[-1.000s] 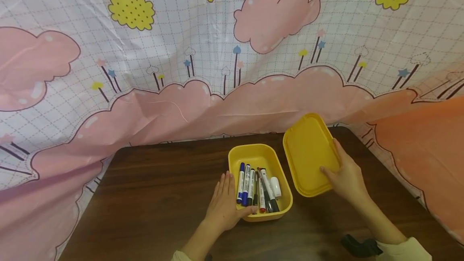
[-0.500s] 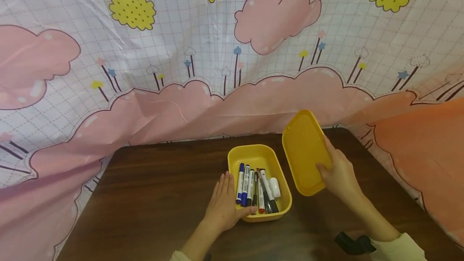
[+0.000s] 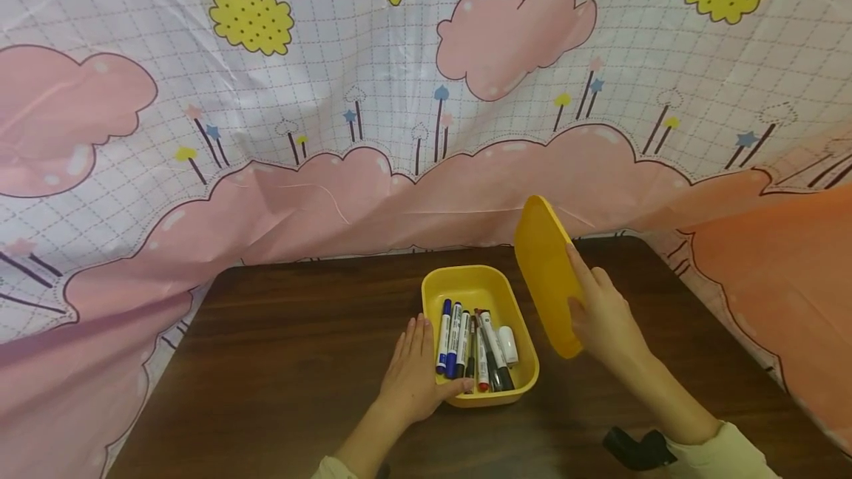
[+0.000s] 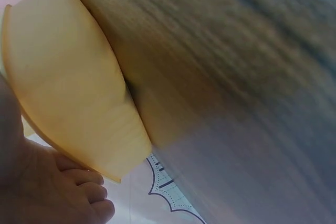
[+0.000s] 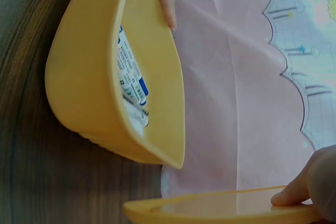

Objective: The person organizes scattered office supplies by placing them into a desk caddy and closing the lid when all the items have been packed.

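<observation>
A yellow plastic box (image 3: pixel 466 282) stands on the table, holding several whiteboard markers (image 3: pixel 454 342) with blue, black and red ends. A small white rounded piece (image 3: pixel 508 346) lies at their right. My left hand (image 3: pixel 413 379) rests along the box's left rim, fingers straight, thumb over its near corner. In the left wrist view this hand (image 4: pixel 58 182) is beside the box's outer wall (image 4: pixel 68 72). To the right of the box, my right hand (image 3: pixel 609 324) holds the yellow lid (image 3: pixel 546 272) by its right edge, tilted steeply in the air. The lid (image 5: pixel 210 206) is nearly edge-on in the right wrist view.
The dark wood-grain table (image 3: pixel 299 353) extends left of the box. A patterned cloth (image 3: pixel 313 205) with pink clouds hangs along the table's far edge. A black curved object (image 3: pixel 639 449) sits by the right wrist.
My right hand has moved slightly left with the lid and turned it, so its face shows narrower and more edge-on. The left hand and the box stay in place.
</observation>
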Action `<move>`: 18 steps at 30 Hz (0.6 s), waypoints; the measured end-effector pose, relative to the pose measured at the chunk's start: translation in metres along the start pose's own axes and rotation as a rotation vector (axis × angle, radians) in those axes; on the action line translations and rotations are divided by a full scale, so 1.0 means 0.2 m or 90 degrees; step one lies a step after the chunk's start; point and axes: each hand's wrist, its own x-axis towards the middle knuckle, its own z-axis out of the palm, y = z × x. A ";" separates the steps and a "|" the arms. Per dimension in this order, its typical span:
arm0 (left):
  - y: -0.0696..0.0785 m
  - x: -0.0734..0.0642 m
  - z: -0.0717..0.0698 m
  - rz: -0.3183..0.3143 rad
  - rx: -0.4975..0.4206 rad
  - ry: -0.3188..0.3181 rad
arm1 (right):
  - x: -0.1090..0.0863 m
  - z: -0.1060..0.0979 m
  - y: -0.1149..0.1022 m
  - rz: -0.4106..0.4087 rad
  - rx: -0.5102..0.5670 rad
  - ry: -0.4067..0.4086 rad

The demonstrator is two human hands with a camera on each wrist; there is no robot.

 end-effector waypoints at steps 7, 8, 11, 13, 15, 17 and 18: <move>0.01 0.00 0.00 0.001 0.006 -0.005 | 0.02 0.00 -0.06 -0.007 -0.037 -0.012; 0.01 0.00 -0.01 0.002 0.006 -0.005 | 0.02 0.01 -0.06 -0.007 -0.044 -0.014; 0.01 0.00 -0.01 0.004 0.003 -0.003 | 0.01 0.03 -0.06 -0.014 -0.066 -0.011; 0.00 0.00 -0.01 0.007 0.000 -0.002 | 0.01 0.04 -0.06 -0.021 -0.080 -0.007; 0.00 -0.01 -0.01 0.009 0.001 0.000 | 0.01 0.05 -0.07 -0.028 -0.091 -0.003; 0.00 -0.01 -0.01 0.012 0.002 0.003 | 0.01 0.06 -0.08 -0.035 -0.097 -0.002; 0.00 -0.01 0.00 0.014 0.002 0.004 | 0.01 0.06 -0.08 -0.040 -0.100 -0.002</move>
